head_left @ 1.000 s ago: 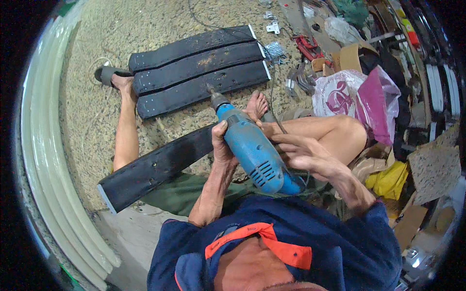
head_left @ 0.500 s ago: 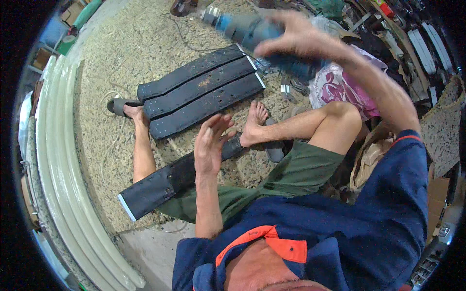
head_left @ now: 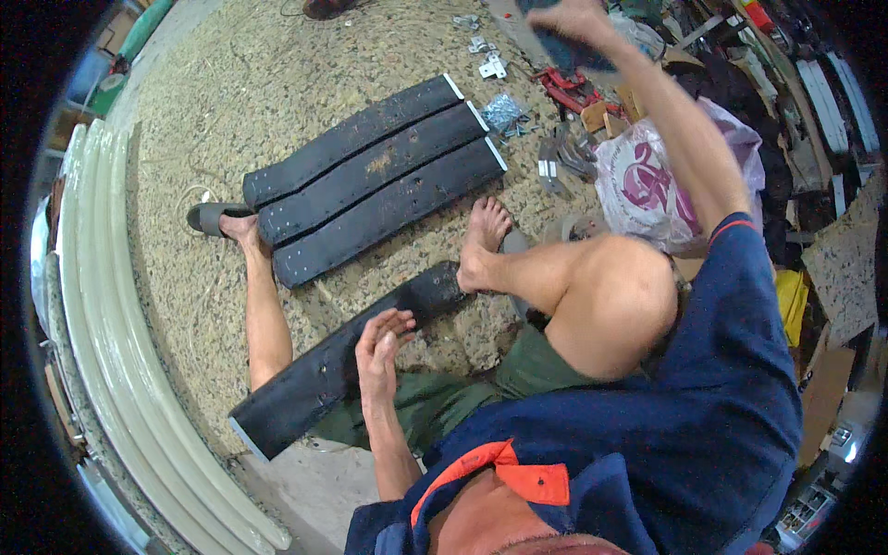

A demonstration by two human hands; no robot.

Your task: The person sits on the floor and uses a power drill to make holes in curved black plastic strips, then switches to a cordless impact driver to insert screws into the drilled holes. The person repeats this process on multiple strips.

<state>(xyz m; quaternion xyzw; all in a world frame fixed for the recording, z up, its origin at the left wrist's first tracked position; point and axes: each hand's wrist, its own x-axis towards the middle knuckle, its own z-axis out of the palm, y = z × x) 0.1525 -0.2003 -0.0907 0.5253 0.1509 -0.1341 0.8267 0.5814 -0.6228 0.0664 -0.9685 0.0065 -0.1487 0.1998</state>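
Note:
At the top right, my right hand (head_left: pixel 575 23) is closed on a dark blue power drill (head_left: pixel 564 46), partly cut off by the picture's upper edge. My left hand (head_left: pixel 377 356) hovers over a long black padded panel (head_left: pixel 319 375), fingers loosely bent and apart, with nothing visible in them. One end of that panel rests across my leg, and its far end reaches my bare foot. Beyond it, three similar black panels (head_left: pixel 375 166) lie side by side on the speckled floor, their right ends edged in white.
Metal brackets (head_left: pixel 493 67), a small heap of screws (head_left: pixel 502 113) and a red tool (head_left: pixel 569 91) lie beyond the panels' right ends. A white and pink plastic bag (head_left: pixel 643 180) stands by my right knee. Long pale wrapped lengths (head_left: pixel 111 305) run along the left.
My right hand has carried the drill up and to the right, away from the panels, uncovering the brackets and red tool. My left hand has lowered, its fingers more bent.

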